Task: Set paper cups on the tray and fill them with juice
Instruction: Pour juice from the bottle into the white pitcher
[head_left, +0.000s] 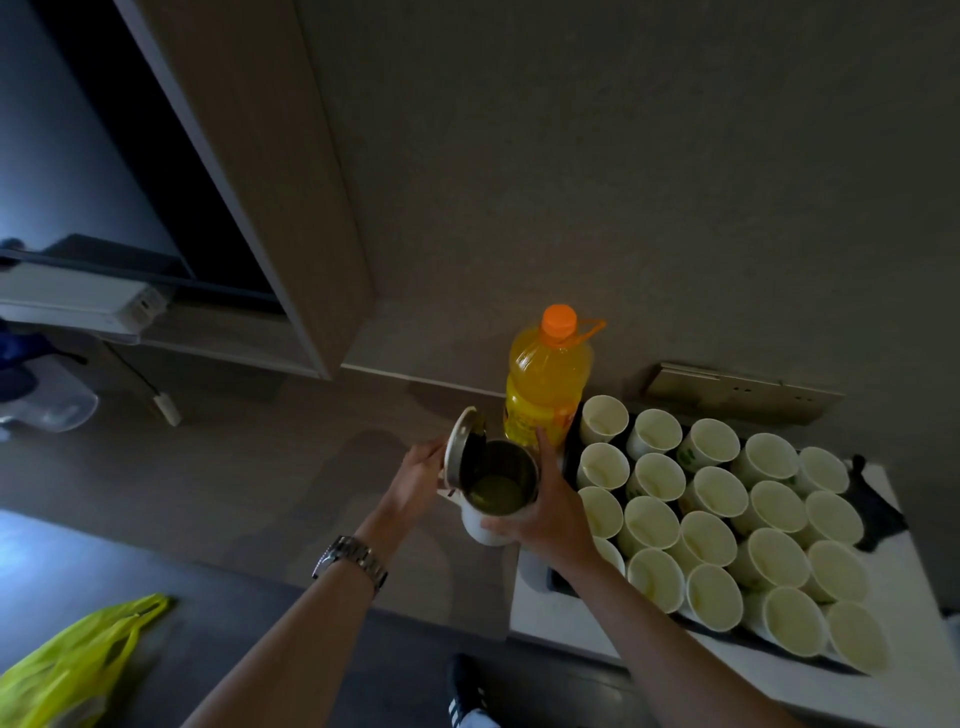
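The head view shows a jug (496, 491) held over the floor just left of the tray (558, 584), its hinged lid (460, 449) tipped up and a little yellowish liquid low inside. The right hand (550, 512) wraps the jug's body, fingers curled round its near and right side; the left hand (418, 475) sits at the handle side by the lid, but whether it pinches anything there I cannot tell. The likeliest slip is in the pour: with the lid up and the cups (727, 525) packed rim to rim, a quick tilt could splash between them or knock a light cup over, and the jug's swing could clip the bottle (545, 387) standing just behind it. The cups, in rows on the dark tray, look mostly empty, though dim light hides their bottoms. The bottle is capped and nearly full of orange juice. A yellow bag (72, 670) lies at lower left.
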